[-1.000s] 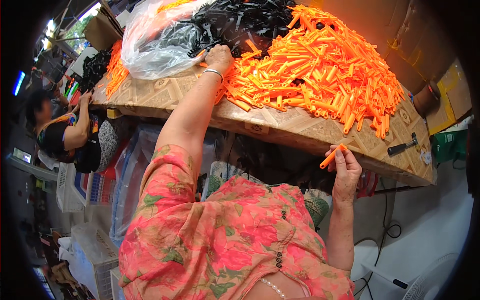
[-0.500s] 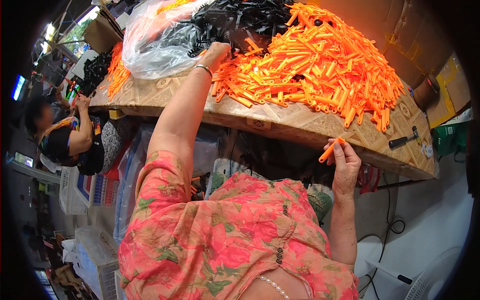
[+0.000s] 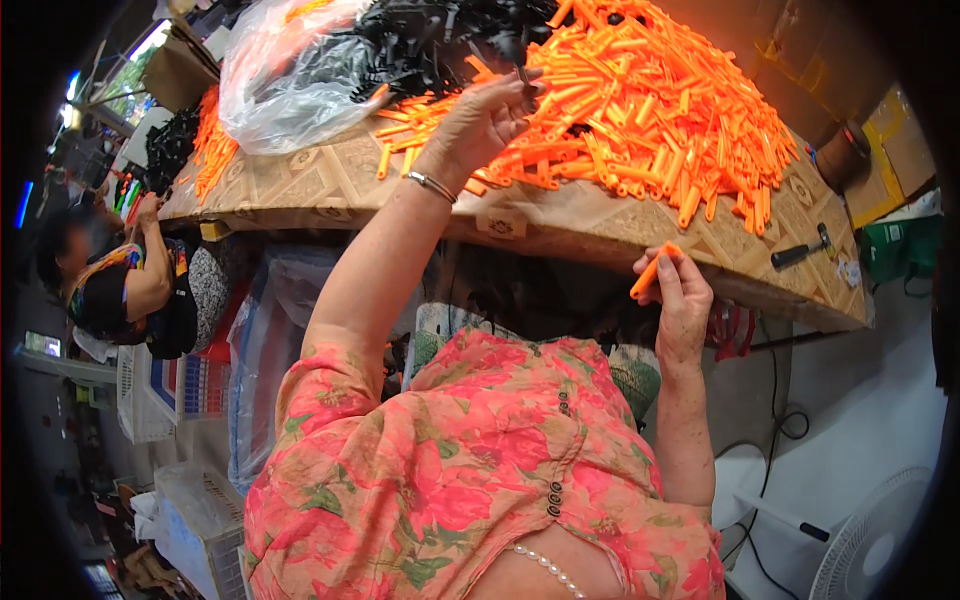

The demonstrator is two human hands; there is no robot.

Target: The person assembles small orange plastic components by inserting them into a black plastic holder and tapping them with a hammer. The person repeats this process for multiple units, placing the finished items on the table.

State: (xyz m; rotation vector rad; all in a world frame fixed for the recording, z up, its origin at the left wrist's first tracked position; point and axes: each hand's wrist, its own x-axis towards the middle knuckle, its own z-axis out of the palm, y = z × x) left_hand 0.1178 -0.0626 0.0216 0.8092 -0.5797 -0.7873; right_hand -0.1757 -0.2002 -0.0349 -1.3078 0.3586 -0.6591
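My left hand (image 3: 482, 120), with a metal bangle at the wrist, is raised over the left edge of the orange pile. A small black plastic piece (image 3: 524, 84) is pinched at its fingertips; its exact shape is hard to make out. In my right hand (image 3: 683, 300), held off the table's front edge, an orange plastic handle (image 3: 652, 277) is gripped between thumb and fingers. The big heap of loose orange plastic handles (image 3: 650, 120) covers the middle of the table. Behind my left hand lies a pile of black plastic parts (image 3: 430, 45).
A clear plastic bag (image 3: 280, 100) sits left of the black parts. On the table's (image 3: 330, 190) right end lie a small hammer (image 3: 800, 249) and a brown spool (image 3: 843, 155). Another person (image 3: 130, 270) works at far left. A fan (image 3: 875, 545) stands lower right.
My left hand has moved right and toward me from the black pile, and now carries a black piece. My right hand still holds the orange handle, slightly higher in view.
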